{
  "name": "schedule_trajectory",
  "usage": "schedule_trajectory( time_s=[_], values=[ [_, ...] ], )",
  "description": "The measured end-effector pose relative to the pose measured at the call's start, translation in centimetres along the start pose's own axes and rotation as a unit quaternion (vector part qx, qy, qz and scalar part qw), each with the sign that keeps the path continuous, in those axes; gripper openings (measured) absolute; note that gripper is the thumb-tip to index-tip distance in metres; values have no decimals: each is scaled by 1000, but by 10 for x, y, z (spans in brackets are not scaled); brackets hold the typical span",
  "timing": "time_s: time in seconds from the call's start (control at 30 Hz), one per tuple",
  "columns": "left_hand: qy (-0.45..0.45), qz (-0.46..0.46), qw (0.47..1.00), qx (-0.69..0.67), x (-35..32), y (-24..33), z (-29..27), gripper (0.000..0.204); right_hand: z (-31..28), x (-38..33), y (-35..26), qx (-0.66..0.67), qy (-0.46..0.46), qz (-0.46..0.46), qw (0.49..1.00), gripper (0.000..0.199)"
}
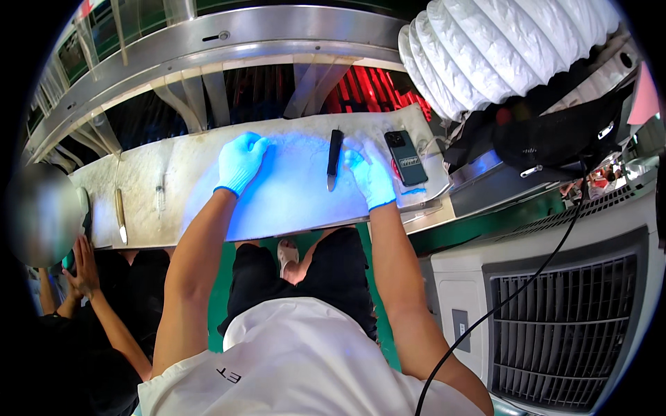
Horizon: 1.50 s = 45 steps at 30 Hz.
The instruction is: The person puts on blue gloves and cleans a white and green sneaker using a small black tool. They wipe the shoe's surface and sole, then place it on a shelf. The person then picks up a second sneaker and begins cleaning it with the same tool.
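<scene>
Both of my hands wear white knit gloves, tinted blue by the light on the pale work surface [284, 201]. My left hand [239, 165] rests on it with the fingers curled in, and nothing shows in them. Right of the middle lies a black-handled knife [334, 156], its short blade toward me. Just right of that knife is my right hand [372, 179], apart from it, with slightly blurred fingers spread and nothing held. A dark smartphone [406, 158] lies beyond it to the right.
A wooden-handled knife [120, 211] and a clear syringe-like tube [160, 194] lie to the left, near a co-worker's hands [83, 270]. Behind runs a metal rail [277, 38]. White ducting [506, 52], a black bag [555, 139], a vented machine [562, 326] and a hanging cable [510, 305] are rightward.
</scene>
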<state>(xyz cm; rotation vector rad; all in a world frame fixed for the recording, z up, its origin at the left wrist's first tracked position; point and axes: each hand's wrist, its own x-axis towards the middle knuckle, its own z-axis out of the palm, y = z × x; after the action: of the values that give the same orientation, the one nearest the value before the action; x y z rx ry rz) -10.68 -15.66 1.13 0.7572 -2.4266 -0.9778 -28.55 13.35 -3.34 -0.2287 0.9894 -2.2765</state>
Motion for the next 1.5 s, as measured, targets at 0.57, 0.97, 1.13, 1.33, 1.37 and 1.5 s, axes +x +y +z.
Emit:
schedule_trajectory(
  time_s=[0.57, 0.97, 1.13, 1.33, 1.37, 1.5],
  values=[
    [37, 7, 997, -60, 25, -12, 6, 38, 42, -15, 18, -276, 81, -84, 954, 35],
    [69, 45, 994, -77, 23, -37, 6, 41, 101, -6, 17, -731, 154, -59, 662, 78],
    [37, 34, 989, -141, 25, -43, 12, 38, 76, -2, 36, -724, 176, -131, 654, 72],
    [-4, 5, 994, -112, 17, -16, 10, 36, 75, -8, 30, -744, 166, -157, 628, 66],
    [-2, 37, 994, -107, 13, -16, 8, 36, 74, -8, 29, -735, 160, -148, 642, 65],
    [-48, 64, 979, -185, -73, 27, -5, 26, 67, -2, 33, -726, 187, -183, 636, 62]
  ],
)
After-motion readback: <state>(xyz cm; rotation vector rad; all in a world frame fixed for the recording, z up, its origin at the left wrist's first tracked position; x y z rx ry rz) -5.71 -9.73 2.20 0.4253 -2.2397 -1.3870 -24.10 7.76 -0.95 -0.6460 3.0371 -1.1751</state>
